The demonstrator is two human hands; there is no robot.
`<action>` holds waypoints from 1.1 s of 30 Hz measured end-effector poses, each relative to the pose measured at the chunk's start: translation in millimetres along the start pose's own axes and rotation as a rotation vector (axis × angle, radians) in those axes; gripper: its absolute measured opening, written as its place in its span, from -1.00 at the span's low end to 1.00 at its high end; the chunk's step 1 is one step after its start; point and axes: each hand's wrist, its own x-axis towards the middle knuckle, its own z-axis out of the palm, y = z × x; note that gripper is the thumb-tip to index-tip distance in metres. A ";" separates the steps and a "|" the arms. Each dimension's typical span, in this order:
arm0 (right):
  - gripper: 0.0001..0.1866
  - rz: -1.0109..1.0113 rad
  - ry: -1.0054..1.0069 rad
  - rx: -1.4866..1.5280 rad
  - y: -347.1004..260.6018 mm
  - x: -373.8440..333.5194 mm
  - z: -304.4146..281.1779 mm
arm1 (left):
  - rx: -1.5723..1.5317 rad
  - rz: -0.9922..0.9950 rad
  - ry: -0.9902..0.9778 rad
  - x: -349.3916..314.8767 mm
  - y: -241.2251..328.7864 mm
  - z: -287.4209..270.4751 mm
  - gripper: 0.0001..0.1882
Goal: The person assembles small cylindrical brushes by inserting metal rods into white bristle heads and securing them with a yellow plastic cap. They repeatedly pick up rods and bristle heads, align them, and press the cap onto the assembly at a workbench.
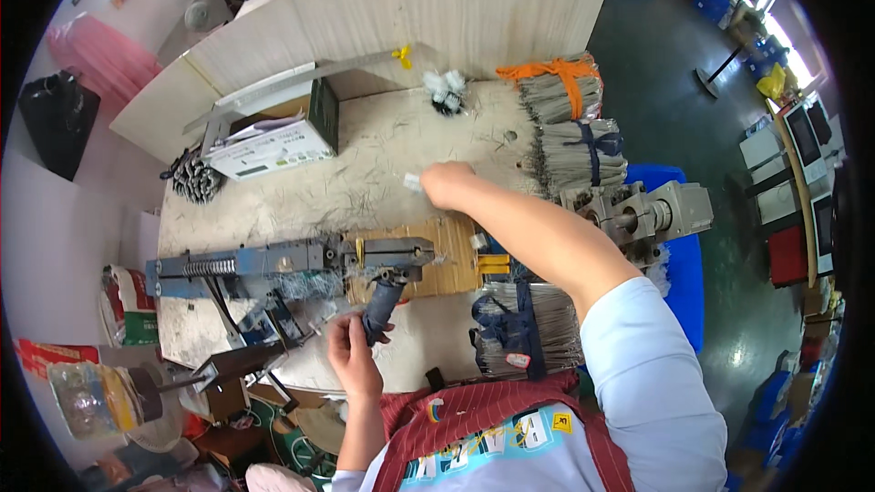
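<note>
My left hand (354,357) is closed on the lower end of a dark, cloth-wrapped handle (384,302), which sticks out from a long steel hand-operated press (283,258) across the bench. My right arm reaches over the bench, and my right hand (448,184) is closed near its middle. A small whitish piece (412,182) shows at those fingertips; what kind of piece it is cannot be made out. Beneath the press head lies a brown cardboard sheet (453,255). Thin wire scraps cling around the press and are strewn over the bench top (365,146).
At the right stand wire bundles tied with orange cloth (556,87) and dark cloth (588,150); another tied bundle (524,328) is nearer me. A metal fixture (643,214) sits by a blue bin (691,282). An open carton (273,141) stands far left, before a back panel (428,14).
</note>
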 end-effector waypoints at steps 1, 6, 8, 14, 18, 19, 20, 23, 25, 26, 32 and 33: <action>-0.70 -0.009 -0.034 -0.028 5.8 -0.6 0.5 | -0.013 -0.012 -0.004 0.9 0.0 2.7 -0.84; -0.76 -0.231 -0.134 -0.251 31.1 -6.4 2.4 | -0.054 -0.068 -0.022 1.5 0.8 6.3 -0.83; -0.78 -0.270 -0.163 -0.276 34.0 -14.5 -5.1 | -0.074 -0.077 -0.026 1.8 0.4 5.2 -0.83; -0.82 -0.317 0.053 -0.309 37.0 -68.6 -40.0 | -0.063 -0.109 -0.070 4.8 -5.0 7.1 -0.83; -0.91 -0.355 0.395 -0.267 40.4 -137.3 -54.0 | -0.052 -0.123 -0.029 0.9 -2.2 10.8 -0.79; -0.93 -0.399 0.439 -0.141 38.2 -158.5 -57.6 | -0.055 -0.112 -0.002 -0.3 -2.2 4.6 -0.78; -0.94 -0.419 0.475 -0.012 42.5 -181.7 -52.4 | -0.007 -0.096 -0.027 -2.5 -0.7 2.6 -0.76; -0.89 -0.410 0.445 0.241 73.4 -254.1 -14.0 | 0.144 -0.037 -0.166 -1.3 -8.3 10.5 -0.70; -0.85 -0.205 0.301 0.278 95.8 -287.4 24.6 | 0.249 -0.032 -0.237 -2.5 -9.9 12.3 -0.67; -0.83 -0.124 0.231 0.296 100.2 -293.4 42.0 | 0.277 -0.007 -0.228 -3.6 -13.3 10.8 -0.66; -0.68 0.257 0.367 0.585 91.5 -310.7 92.3 | 0.382 0.123 -0.243 -6.7 -6.1 10.8 -0.67; -0.68 0.325 0.355 0.543 91.1 -316.7 94.1 | 0.391 0.128 -0.253 -7.2 -4.0 11.2 -0.67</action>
